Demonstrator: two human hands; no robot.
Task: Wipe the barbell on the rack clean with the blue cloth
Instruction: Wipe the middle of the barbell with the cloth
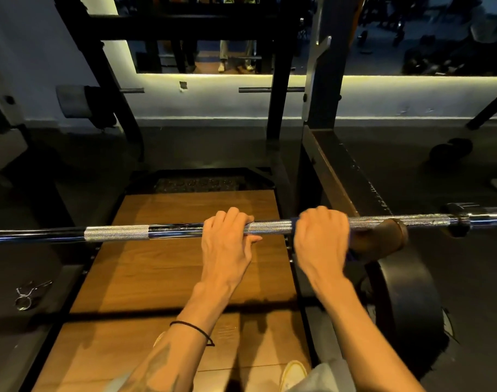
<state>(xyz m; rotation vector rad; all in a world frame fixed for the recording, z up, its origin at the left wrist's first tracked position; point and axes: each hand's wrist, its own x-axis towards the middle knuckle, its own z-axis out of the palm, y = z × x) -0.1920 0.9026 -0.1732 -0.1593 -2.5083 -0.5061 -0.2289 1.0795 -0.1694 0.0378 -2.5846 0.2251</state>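
the barbell [168,232] runs straight across the middle of the frame, left edge to right edge, with bands of silver knurling and smoother dark-chrome stretches between them. toward the right of the frame it lies on a worn brownish rest [383,236] of the black rack [340,171], whose uprights rise to the top of the frame.

the left hand [227,241] sits at the centre of the frame, laid over the bar from the near side with its fingers curled over the top and its thumb stretched along the underside, gripping the bar. just to its right, with a short bare piece of knurling between them, the right hand [320,239] is closed round the bar as a fist. the blue cloth [295,222] shows only as a thin strip at the left edge of that fist and a darker scrap below it near the rest, so the hand holds the cloth wrapped against the bar.

a black cord [193,328] circles the left wrist. below the bar lies a wooden platform [185,264]. a black weight plate [405,301] stands in the lower right of the frame, and a spring collar [29,294] lies on the dark floor at lower left. a pale shoe [292,374] shows at the bottom edge.
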